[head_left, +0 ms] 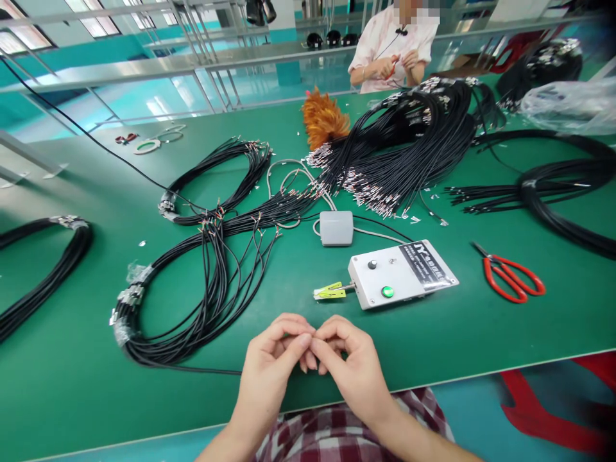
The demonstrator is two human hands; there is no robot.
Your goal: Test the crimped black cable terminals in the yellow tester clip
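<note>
Black cable (206, 369): likely light, springy, best held near its end; left hand (270, 356) and right hand (353, 353) fingertips pinched together, contents hidden.

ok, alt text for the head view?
A person's left hand and right hand meet, pinching, over a green table; a black cable disappears behind the left. Beyond: white box with lit green button, coiled black cables. Red-handled cutters lie right; a co-worker is opposite.

Cable (206, 369) | black, slim, nearly straight | stretches from coil (168, 354) to left hand (276, 353) | near end hidden
</note>
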